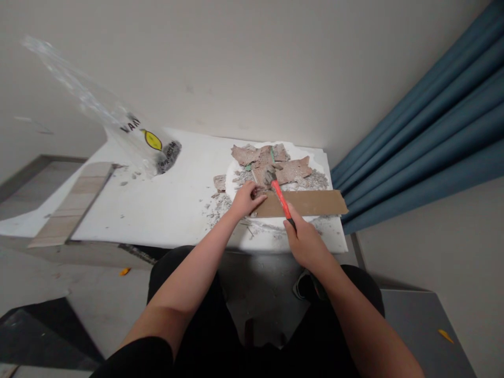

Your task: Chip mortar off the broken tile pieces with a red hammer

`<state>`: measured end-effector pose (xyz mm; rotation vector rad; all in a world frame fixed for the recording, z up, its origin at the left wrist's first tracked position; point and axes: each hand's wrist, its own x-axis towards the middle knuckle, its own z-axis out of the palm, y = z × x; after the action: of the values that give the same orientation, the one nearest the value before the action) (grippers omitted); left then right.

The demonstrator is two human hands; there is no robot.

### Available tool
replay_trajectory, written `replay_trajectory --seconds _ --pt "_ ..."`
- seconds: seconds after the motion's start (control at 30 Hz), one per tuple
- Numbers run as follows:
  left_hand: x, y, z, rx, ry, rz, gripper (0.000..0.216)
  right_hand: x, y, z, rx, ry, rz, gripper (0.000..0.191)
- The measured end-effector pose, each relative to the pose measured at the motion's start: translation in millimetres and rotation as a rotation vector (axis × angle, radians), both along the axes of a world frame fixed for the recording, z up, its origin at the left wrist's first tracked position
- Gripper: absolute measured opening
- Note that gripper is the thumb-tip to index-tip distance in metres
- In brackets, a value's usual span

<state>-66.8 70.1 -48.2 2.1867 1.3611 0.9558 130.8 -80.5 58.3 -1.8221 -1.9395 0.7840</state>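
Observation:
My right hand [305, 236] is wrapped round the black grip of a hammer [280, 195] with a red handle. The hammer's dusty head lies over broken, rough brownish-grey slabs [258, 156], which look like crumbled plaster or mortar. Just left of the hammer head, my left hand [246, 199] is closed, fingers curled and thumb by the near edge of the rubble. What it pinches, if anything, I cannot make out. A brown flat strip [311, 203], like cardboard, lies under the hammer handle. Grey crumbs and dust surround the pieces.
The white-covered table [157, 210] stands against a wall. At its left are a clear plastic bag [137, 139] with grey rubble inside and a wood-patterned strip [74, 202]. A blue curtain [433, 136] hangs close on the right. My legs are below the near edge.

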Motion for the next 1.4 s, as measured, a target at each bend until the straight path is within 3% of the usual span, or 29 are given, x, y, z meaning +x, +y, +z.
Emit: replay_trajectory --seconds 0.1,0.23,0.43,0.57,0.7,0.77,0.83,0.9,0.93,1.03,1.2,1.33,1.4 --pt "-12 -9 7.3 0.014 0.055 -0.02 0.051 -1 -3 -1.8 0.012 0.01 0.012 0.061" --pt "-24 -18 13.6 -0.002 0.185 -0.117 0.085 -5 -2 -11.0 -0.122 -0.029 0.032 0.061" --pt "-29 -23 17.6 -0.041 0.312 -0.14 0.097 -8 -1 -11.1 -0.067 -0.02 0.037 0.062" --pt "-29 -25 19.7 -0.047 0.323 -0.158 0.093 -6 1 -15.1 -0.11 -0.028 0.01 0.061" --pt "-36 -25 21.3 -0.042 0.26 -0.16 0.086 11 6 -16.3 0.005 0.057 -0.029 0.062" --pt "-46 -26 20.8 -0.033 0.164 -0.067 0.069 22 8 -17.9 0.068 0.086 -0.056 0.063" --pt "-58 -30 18.1 -0.068 0.118 0.128 0.041 32 11 -23.2 0.077 0.106 -0.07 0.062" --pt "-68 -38 12.0 -0.191 0.227 0.28 0.023 40 14 -31.8 0.041 0.108 -0.079 0.061" --pt "-70 -44 7.5 -0.272 0.331 0.288 0.019 43 15 -36.4 0.021 0.104 -0.081 0.061" --pt "-66 -60 -10.2 -0.401 0.592 0.115 0.012 47 18 -46.3 -0.014 0.08 -0.088 0.062" --pt "-44 -72 -35.9 -0.304 0.652 -0.031 0.028 47 16 -46.4 -0.035 0.021 -0.085 0.062" --pt "-47 -65 -37.5 -0.281 0.626 -0.091 0.023 44 13 -43.6 -0.028 -0.013 -0.083 0.06" --pt "-57 -59 -31.4 -0.271 0.666 -0.055 0.02 43 13 -42.5 -0.027 -0.019 -0.086 0.059"
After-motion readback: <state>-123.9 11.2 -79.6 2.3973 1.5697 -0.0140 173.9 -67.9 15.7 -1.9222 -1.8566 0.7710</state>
